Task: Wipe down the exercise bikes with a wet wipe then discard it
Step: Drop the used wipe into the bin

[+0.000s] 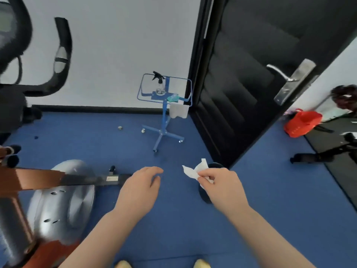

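White and limp, the wet wipe [193, 171] is pinched at one corner by the right hand [218, 182] over what appears a dark bin [204, 194]; left hand [141, 186] relaxed, empty.

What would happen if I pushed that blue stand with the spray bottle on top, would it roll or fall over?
The blue stand would probably roll easily, since small wheels show at the ends of its spread legs. It might tip if pushed up high, because its pole is thin and the tray sits on top. The spray bottle stands upright and loose there, so it would likely wobble or topple.
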{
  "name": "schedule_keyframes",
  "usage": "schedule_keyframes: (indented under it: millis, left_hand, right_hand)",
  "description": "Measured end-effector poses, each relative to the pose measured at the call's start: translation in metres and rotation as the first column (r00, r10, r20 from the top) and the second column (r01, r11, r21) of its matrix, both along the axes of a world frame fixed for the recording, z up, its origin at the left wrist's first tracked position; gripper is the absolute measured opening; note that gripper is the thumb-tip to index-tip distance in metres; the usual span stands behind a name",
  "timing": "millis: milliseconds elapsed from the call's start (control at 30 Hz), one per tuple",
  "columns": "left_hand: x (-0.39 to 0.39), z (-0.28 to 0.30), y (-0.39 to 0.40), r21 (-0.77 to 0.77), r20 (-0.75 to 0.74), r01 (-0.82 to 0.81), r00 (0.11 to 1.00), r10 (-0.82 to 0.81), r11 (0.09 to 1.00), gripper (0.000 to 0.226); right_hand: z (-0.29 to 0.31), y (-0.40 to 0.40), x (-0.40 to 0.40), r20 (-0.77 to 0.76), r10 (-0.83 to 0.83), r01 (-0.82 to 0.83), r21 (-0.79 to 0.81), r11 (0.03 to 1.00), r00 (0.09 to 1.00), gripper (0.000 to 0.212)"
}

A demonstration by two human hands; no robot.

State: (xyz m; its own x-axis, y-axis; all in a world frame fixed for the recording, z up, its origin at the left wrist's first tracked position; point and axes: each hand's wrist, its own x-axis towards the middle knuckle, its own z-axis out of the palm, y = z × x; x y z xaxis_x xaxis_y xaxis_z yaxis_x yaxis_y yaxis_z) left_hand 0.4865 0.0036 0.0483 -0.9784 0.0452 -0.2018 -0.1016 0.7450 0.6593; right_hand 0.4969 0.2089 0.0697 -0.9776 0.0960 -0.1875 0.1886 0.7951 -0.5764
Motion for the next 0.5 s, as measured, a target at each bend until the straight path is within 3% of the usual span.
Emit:
schedule_keyframes:
  millis: [267,500]
  left_hand:
    - [-0.002,-0.030,0.153,0.075,0.116,0.087,0.989,-0.096,0.993,0.030]
    - [-0.014,-0.056,0.187,0.010,0.210,0.147,0.967,-0.145,0.989,0.031]
  right_hand:
    - [-0.031,0.153,0.029,0.112,-0.128,0.117,0.101,0.988,0.985,0.017]
    - [-0.074,0.198,-0.006,0.209,-0.194,0.182,0.074,0.981,0.959,0.026]
